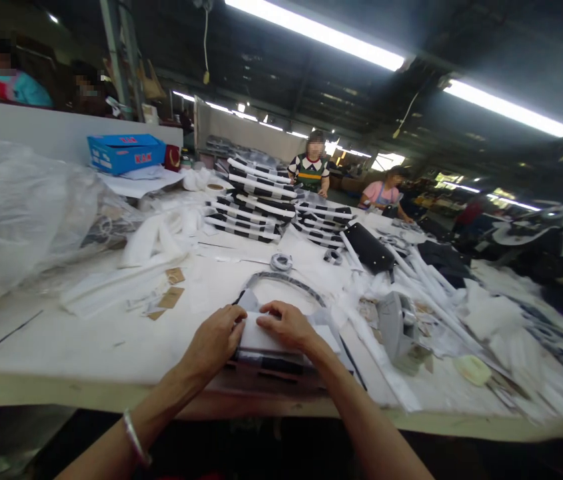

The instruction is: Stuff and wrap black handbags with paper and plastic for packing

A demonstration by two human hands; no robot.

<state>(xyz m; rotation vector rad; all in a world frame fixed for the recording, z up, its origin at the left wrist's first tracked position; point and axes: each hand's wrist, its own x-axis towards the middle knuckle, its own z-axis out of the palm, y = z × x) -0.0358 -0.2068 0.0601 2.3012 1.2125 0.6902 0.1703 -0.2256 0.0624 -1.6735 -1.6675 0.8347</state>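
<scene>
A bag with black-and-white stripes [274, 363] lies at the table's front edge, its curved handle [288, 279], apparently wrapped, arching away from me. Across the bag's upper part is a white foam sheet [261, 337]. My left hand [218, 333] has its fingers curled closed at the sheet's left edge. Over the middle of the same sheet, my right hand [288, 325] bends its fingers and thumb onto it, closed. Both hands partly cover the sheet, and the fingertips' exact grip is hard to see.
Striped bags are stacked [256, 200] at the back. A grey tape dispenser [398, 327] stands right, among white foam strips [381, 363]. Clear plastic [26, 220] heaps at left near a blue box [126, 153]. Brown tags [170, 298] lie nearby. A co-worker [310, 170] is beyond the table.
</scene>
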